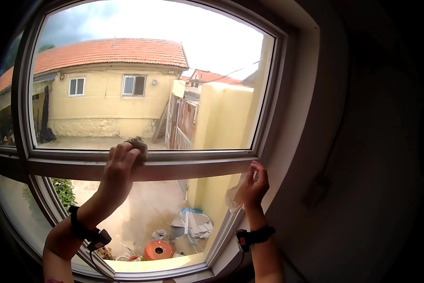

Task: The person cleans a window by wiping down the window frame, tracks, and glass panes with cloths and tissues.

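Note:
My left hand (pixel 120 167) is closed around a crumpled grey-brown rag (pixel 137 146) at the lower edge of the upper window pane. The rag touches the window frame (pixel 197 156) or the glass just above it; I cannot tell which. Lower down at the right side of the frame, my right hand (pixel 255 186) has its fingers bent together on a pale, thin, crumpled sheet (pixel 234 198). That sheet hangs to the left of the hand, and whether it is cloth, paper or plastic is unclear. Both wrists wear black straps with small devices.
Below the crossbar (pixel 174 170) the yard shows through the lower window section. Outside lie an orange round object (pixel 158 250) and a pile of grey-white scraps (pixel 193 224). A yellow house (pixel 108 101) stands beyond. The dark wall (pixel 362 165) is on the right.

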Action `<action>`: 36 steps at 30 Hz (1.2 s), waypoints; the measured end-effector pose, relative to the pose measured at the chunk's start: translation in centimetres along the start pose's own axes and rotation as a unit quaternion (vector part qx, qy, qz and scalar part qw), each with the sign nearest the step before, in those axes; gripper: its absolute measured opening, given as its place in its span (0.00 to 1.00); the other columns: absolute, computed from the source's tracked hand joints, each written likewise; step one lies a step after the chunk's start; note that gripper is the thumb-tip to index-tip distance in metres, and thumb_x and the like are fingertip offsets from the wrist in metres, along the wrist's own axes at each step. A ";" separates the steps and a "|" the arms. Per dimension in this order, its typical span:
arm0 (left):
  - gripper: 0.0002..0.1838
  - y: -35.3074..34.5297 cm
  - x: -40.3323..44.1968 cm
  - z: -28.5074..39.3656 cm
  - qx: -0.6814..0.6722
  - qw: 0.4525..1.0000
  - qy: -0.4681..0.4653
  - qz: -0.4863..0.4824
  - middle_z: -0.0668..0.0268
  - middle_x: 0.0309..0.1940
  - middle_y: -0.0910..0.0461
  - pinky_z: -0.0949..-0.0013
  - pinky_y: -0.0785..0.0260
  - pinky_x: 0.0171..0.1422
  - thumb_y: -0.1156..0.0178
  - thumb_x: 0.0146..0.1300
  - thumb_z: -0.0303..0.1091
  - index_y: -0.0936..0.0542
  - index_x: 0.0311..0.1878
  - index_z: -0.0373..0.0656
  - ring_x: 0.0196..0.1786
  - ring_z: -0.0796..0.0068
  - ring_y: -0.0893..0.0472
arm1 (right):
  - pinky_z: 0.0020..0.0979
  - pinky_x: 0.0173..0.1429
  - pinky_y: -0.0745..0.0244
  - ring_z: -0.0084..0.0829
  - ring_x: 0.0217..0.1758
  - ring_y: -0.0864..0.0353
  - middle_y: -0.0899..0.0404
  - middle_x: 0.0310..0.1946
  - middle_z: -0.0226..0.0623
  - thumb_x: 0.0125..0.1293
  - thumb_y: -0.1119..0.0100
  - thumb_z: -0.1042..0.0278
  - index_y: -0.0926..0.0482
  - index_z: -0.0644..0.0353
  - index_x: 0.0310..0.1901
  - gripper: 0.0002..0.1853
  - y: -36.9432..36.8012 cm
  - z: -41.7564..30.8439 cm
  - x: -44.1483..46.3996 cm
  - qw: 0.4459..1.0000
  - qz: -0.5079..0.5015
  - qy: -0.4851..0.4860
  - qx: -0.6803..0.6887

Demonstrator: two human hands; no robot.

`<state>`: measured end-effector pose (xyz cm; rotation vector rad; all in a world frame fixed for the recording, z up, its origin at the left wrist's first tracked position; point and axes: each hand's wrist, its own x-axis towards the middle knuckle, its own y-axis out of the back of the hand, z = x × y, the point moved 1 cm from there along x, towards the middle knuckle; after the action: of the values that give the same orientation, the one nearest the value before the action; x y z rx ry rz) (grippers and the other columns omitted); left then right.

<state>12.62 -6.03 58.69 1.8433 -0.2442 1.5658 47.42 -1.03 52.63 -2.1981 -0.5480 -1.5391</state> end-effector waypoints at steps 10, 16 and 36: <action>0.05 -18.7 11.3 13.8 -0.267 0.947 -0.176 -0.016 0.59 0.45 0.27 0.61 0.32 0.56 0.47 0.60 0.25 0.25 0.39 0.39 0.50 0.53 0.28 | 0.31 0.33 0.26 0.33 0.28 0.21 0.21 0.28 0.39 0.62 0.40 0.72 0.22 0.62 0.37 0.04 9.8 -0.7 -11.1 0.981 -0.169 -0.087 -0.045; 0.05 -25.1 10.7 17.0 -0.176 0.968 -0.172 -0.051 0.64 0.43 0.28 0.63 0.29 0.50 0.44 0.57 0.27 0.22 0.37 0.44 0.47 0.58 0.27 | 0.33 0.33 0.26 0.36 0.26 0.22 0.22 0.26 0.39 0.61 0.39 0.71 0.21 0.59 0.37 0.04 14.1 -1.4 -14.2 0.968 -0.199 -0.111 -0.101; 0.08 -22.3 12.8 15.4 -0.060 0.966 -0.229 -0.106 0.60 0.39 0.22 0.65 0.27 0.51 0.44 0.57 0.28 0.17 0.37 0.43 0.49 0.60 0.24 | 0.33 0.31 0.27 0.34 0.24 0.23 0.22 0.24 0.39 0.60 0.39 0.71 0.21 0.59 0.34 0.03 12.1 -0.4 -14.8 0.965 -0.210 -0.144 -0.061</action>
<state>40.48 4.80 61.59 2.0382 -0.3295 0.9475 48.81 -12.78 37.63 -2.5390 -1.0970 -1.4822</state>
